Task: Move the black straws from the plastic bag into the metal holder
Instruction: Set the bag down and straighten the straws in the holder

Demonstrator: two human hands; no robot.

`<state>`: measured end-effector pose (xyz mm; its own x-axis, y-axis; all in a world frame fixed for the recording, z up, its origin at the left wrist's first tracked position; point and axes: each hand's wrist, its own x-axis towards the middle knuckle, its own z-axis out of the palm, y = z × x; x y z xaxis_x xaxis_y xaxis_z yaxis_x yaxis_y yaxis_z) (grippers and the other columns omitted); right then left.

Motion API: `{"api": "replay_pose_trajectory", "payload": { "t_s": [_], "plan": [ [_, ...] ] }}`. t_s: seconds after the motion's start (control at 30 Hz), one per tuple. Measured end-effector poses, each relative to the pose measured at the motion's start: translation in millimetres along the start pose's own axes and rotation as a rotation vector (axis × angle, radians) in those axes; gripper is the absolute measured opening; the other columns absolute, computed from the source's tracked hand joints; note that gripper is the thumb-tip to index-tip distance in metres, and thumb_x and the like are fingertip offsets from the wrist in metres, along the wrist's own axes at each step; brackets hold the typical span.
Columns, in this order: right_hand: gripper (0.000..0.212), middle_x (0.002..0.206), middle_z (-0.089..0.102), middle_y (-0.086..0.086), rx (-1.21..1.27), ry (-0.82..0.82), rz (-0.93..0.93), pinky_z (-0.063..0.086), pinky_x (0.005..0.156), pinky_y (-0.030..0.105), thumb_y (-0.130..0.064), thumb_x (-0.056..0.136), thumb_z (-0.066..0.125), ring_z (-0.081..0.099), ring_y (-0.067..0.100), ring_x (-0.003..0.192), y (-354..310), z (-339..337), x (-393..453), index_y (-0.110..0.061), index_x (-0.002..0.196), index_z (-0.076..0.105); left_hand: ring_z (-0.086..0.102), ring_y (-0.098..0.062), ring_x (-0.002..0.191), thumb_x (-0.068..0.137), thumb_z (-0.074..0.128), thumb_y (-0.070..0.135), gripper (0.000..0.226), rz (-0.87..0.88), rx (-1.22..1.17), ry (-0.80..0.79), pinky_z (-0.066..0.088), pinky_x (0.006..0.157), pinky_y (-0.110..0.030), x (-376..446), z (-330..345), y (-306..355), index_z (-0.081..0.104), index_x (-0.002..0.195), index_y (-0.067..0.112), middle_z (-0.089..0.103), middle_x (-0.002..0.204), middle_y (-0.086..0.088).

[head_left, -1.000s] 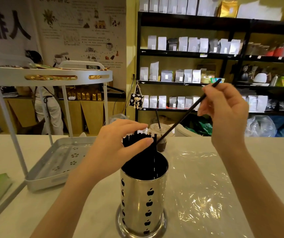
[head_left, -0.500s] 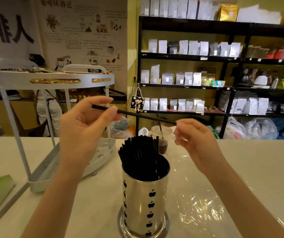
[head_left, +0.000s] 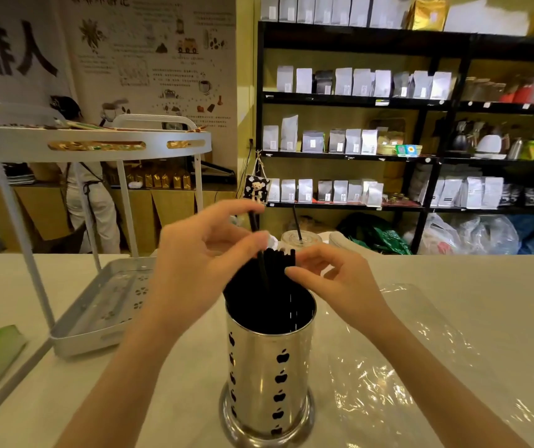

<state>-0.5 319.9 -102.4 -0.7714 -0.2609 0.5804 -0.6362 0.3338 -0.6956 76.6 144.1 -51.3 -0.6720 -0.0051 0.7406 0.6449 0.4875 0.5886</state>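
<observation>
The left hand [head_left: 207, 263], its grip pinched on one black straw [head_left: 256, 240], feeds it into the metal holder [head_left: 270, 367] among the others while the loosely open right hand [head_left: 330, 279] steadies the bundle; next, probably, release.

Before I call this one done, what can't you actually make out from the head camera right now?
- Lower end of the straw in the left hand: lost against the black bundle in the metal holder.
- Right hand contact with the straws: fingertips blurred.
- Plastic bag: clear and crumpled, running out of frame; any straws left inside cannot be told.
- Holder's base: cut by the bottom edge.
</observation>
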Motion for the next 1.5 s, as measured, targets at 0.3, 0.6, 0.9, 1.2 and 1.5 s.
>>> {"api": "replay_pose_trajectory", "payload": {
  "t_s": [0.3,0.6,0.9,1.2,1.5],
  "plan": [
    [0.005,0.074,0.067,-0.002,0.067,0.083,-0.024,0.051,0.059,0.016,-0.016,0.081,0.066,0.061,0.005,0.066,-13,-12,9,-0.021,0.083,0.067,0.057,-0.005,0.095,0.076,0.065,0.031,0.021,0.038,0.385,-0.246,0.048,0.088,-0.027,-1,17,-15,0.070,0.096,0.027,0.069,0.095,0.010],
    [0.028,0.056,0.065,-0.009,0.431,0.510,-0.066,0.055,0.063,0.020,-0.004,0.087,0.055,0.060,0.006,0.057,-47,-54,24,-0.019,0.110,0.057,0.045,-0.001,0.107,0.073,0.066,0.041,0.038,0.021,0.414,-0.254,0.040,0.100,-0.038,1,13,-15,0.065,0.107,0.025,0.062,0.110,0.013],
    [0.027,0.074,0.064,-0.001,0.754,0.602,0.201,0.054,0.061,0.019,-0.006,0.088,0.055,0.062,0.005,0.061,-39,-46,32,-0.010,0.115,0.057,0.062,0.001,0.096,0.066,0.059,0.047,0.044,0.093,0.011,-0.109,0.052,0.081,-0.020,-2,7,-5,0.056,0.109,0.038,0.069,0.093,0.023],
    [0.009,0.077,0.068,0.005,0.435,-0.015,0.289,0.051,0.062,0.015,-0.016,0.081,0.064,0.060,0.009,0.070,-16,-18,0,-0.014,0.080,0.073,0.061,0.001,0.057,0.074,0.059,0.030,0.006,-0.014,-0.263,0.484,0.048,0.060,-0.009,9,-18,-3,0.061,0.079,0.026,0.066,0.058,0.020],
    [0.011,0.084,0.071,-0.001,0.258,-0.050,0.170,0.047,0.064,0.008,-0.017,0.084,0.061,0.061,0.001,0.076,-11,-14,-1,-0.018,0.086,0.072,0.056,-0.001,0.050,0.072,0.051,0.042,0.026,-0.024,0.026,0.093,0.043,0.050,-0.009,24,-9,0,0.063,0.069,0.018,0.059,0.049,0.016]
  ]
}}
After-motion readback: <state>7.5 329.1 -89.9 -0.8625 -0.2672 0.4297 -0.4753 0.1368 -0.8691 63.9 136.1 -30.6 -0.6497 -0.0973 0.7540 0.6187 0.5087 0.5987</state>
